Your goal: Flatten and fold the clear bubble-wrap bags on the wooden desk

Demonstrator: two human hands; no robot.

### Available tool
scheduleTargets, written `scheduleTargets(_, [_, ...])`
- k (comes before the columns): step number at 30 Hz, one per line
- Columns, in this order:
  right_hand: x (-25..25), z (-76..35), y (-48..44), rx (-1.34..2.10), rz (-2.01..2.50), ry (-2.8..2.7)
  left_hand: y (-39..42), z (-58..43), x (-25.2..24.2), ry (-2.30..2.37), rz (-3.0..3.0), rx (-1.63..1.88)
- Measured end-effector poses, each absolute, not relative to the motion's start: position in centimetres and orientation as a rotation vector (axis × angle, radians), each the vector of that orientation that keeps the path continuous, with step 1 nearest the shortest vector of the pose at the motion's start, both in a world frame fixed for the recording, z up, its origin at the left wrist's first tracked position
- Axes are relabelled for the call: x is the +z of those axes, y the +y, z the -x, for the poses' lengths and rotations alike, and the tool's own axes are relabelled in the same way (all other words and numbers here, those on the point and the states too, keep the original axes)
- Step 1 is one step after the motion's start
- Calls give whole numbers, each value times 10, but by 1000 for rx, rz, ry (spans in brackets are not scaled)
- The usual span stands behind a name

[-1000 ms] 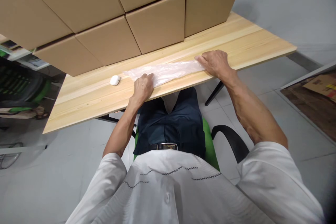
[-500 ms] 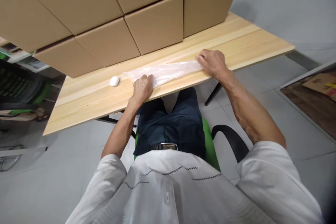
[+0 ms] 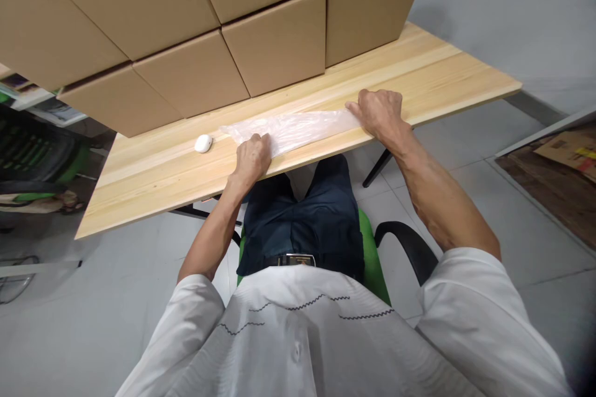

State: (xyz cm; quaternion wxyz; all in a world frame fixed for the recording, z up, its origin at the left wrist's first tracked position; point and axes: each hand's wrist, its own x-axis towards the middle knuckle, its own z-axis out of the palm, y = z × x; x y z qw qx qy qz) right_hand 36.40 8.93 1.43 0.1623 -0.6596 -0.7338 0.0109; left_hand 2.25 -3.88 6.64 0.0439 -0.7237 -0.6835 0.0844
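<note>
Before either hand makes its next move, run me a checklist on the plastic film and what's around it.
1. Left hand on the plastic film: ok, fingers curled on it near the front edge of the table.
2. Right hand on the film: ok, closed at its right end.
3. Film lying smooth: not ok, it is wrinkled.
4. White rounded object apart from the film: ok, it sits left of it with a small gap.
5. Cardboard boxes apart from the hands: ok, they stand beyond a strip of bare wood.
6. Anything inside the film: cannot tell.
</note>
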Motion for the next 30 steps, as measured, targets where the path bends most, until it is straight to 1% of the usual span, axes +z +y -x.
scheduleTargets(3, [6,-375,92,40,1845,-2001,-39,-23,67,-2103,2220,253])
scheduleTargets(7, [17,-365,73,-13,1738,-1943,-40,-22,67,-2102,2232,230])
scheduleTargets(11, [31,-302,37,40,1449,-2247,-39,-20,65,-2097,2202,232])
scheduleTargets(14, [30,-251,25,145,1196,-2525,-38,-20,65,-2092,2200,246])
scheduleTargets(16, [25,-234,27,232,1190,-2619,-38,-21,66,-2090,2204,251])
scheduleTargets(19, [19,-240,35,307,1271,-2643,-38,-21,65,-2095,2200,243])
scheduleTargets(30, [9,-305,52,284,1304,-2568,-39,-15,59,-2102,2201,190])
